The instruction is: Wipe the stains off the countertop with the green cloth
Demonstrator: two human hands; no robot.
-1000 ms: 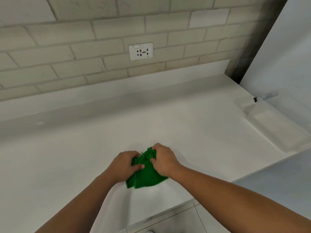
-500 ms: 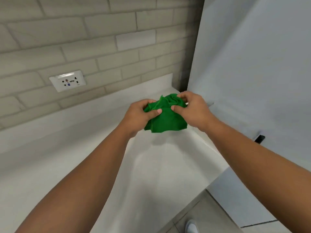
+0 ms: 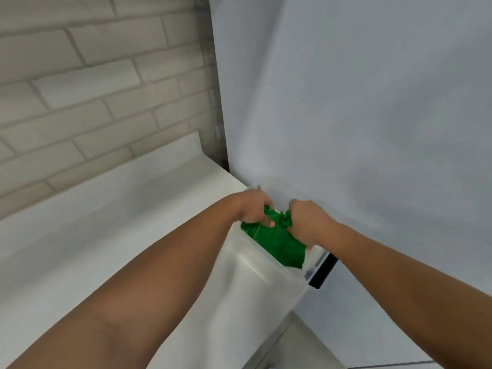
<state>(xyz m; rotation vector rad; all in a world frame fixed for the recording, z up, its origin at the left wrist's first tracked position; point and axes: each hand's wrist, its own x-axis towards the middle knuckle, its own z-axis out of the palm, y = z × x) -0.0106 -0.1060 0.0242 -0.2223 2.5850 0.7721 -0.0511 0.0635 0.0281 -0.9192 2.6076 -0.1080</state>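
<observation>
The green cloth [image 3: 279,242] is bunched at the right end of the white countertop [image 3: 111,235], beside the tall grey panel. My left hand [image 3: 253,209] grips the cloth's left side with curled fingers. My right hand [image 3: 306,221] grips its right side, fingers curled into the folds. The cloth's lower part hangs over a pale rectangular patch at the counter's right edge. No stain shows on the visible counter surface.
A tall pale grey panel [image 3: 359,115] rises right beside the counter's end. A beige brick-tile wall [image 3: 93,89] backs the counter. A dark narrow piece [image 3: 323,272] sits in the gap at the counter's right edge. Floor tiles [image 3: 300,350] show below.
Both hands carried the cloth from the counter's middle to its right end by the grey panel. The view swung right, so the wall socket has left the frame.
</observation>
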